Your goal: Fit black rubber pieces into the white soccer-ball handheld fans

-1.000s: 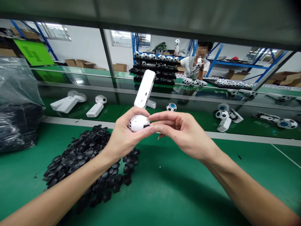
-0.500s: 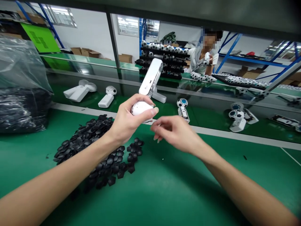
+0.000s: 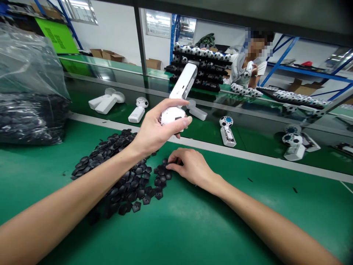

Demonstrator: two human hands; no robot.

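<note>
My left hand (image 3: 157, 125) is closed around the ball-shaped head of a white handheld device (image 3: 182, 82), its long rectangular body tilted up and to the right. A dark patch shows on the white ball (image 3: 169, 116) beside my thumb. My right hand (image 3: 190, 165) is down at the right edge of a pile of black pentagon pieces (image 3: 135, 180). Its thumb and index finger pinch at a black pentagon piece (image 3: 166, 165), partly hidden by the fingertips. My left forearm covers part of the pile.
A clear plastic bag of black pieces (image 3: 30, 117) stands at the left. Beyond the pale ledge (image 3: 220, 147) lie several white devices (image 3: 136, 114), some with soccer-patterned heads (image 3: 226, 121). Farther back are black racks of soccer-patterned balls (image 3: 198, 70) and a co-worker (image 3: 248, 70) holding a white device.
My right hand has moved down and left, from near the device to the loose black pieces. My left hand keeps its hold; a dark patch now shows on the ball. The view has shifted slightly.
</note>
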